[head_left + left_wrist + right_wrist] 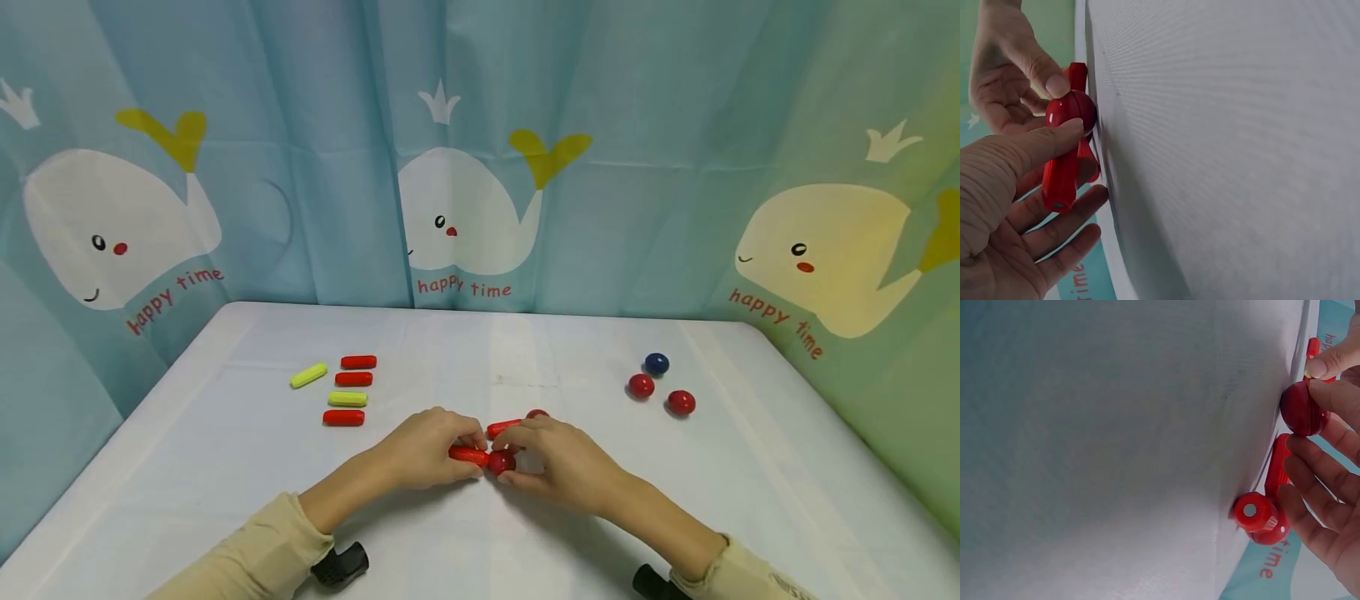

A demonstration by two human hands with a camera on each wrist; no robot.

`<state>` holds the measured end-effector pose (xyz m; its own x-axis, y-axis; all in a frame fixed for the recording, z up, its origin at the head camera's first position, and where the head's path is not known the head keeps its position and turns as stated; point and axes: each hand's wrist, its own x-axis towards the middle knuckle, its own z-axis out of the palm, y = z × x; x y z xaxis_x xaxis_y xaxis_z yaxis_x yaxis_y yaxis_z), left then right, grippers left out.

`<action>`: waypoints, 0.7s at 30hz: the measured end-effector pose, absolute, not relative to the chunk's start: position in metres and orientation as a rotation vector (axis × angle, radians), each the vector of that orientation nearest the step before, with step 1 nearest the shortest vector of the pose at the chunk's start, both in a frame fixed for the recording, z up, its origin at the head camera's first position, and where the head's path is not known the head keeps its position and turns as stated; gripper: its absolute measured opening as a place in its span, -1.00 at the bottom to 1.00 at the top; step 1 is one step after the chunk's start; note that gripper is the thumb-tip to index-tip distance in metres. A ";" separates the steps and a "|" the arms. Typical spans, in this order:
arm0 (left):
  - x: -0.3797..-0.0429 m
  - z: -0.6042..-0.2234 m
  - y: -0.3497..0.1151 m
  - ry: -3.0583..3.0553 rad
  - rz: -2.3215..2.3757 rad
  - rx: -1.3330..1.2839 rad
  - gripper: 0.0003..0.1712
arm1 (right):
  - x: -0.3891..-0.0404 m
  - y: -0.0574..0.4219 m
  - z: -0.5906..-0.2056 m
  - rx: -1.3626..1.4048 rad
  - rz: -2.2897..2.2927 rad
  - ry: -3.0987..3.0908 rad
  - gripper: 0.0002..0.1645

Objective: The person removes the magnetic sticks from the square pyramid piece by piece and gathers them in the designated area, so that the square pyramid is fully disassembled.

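My left hand (427,448) pinches a red magnetic stick (468,455) between thumb and fingers, over the middle of the table. One end of that stick meets a red ball (501,462), which my right hand (566,462) holds with thumb and fingers. In the left wrist view, the left thumb lies where stick and ball (1066,112) come together. Just behind the hands, another red stick (504,427) lies with a red ball (537,413) at its end, partly hidden by the right hand. The right wrist view shows a further red stick (1254,511) end-on at that ball.
To the left lie several loose sticks, among them a red one (343,417) and a yellow one (308,375). At the right are a blue ball (657,364) and two red balls (681,403). A printed curtain (337,208) hangs behind the white table (225,467).
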<state>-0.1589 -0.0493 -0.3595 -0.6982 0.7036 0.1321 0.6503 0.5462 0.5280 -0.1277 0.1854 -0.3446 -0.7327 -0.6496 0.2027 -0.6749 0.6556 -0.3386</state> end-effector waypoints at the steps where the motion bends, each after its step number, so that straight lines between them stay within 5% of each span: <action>1: -0.159 -0.360 -0.050 2.679 0.858 1.171 -0.80 | -0.128 0.185 -0.345 1.122 0.631 -2.805 -0.70; 21: -0.142 -0.348 -0.063 2.723 0.786 1.129 -0.88 | -0.120 0.179 -0.344 1.123 0.717 -2.915 -0.67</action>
<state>-0.1418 -0.0630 -0.3483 -0.7226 0.6825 0.1094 0.6359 0.5944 0.4923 -0.1199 0.1790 -0.3435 -0.7528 -0.6508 0.0988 -0.6224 0.6550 -0.4285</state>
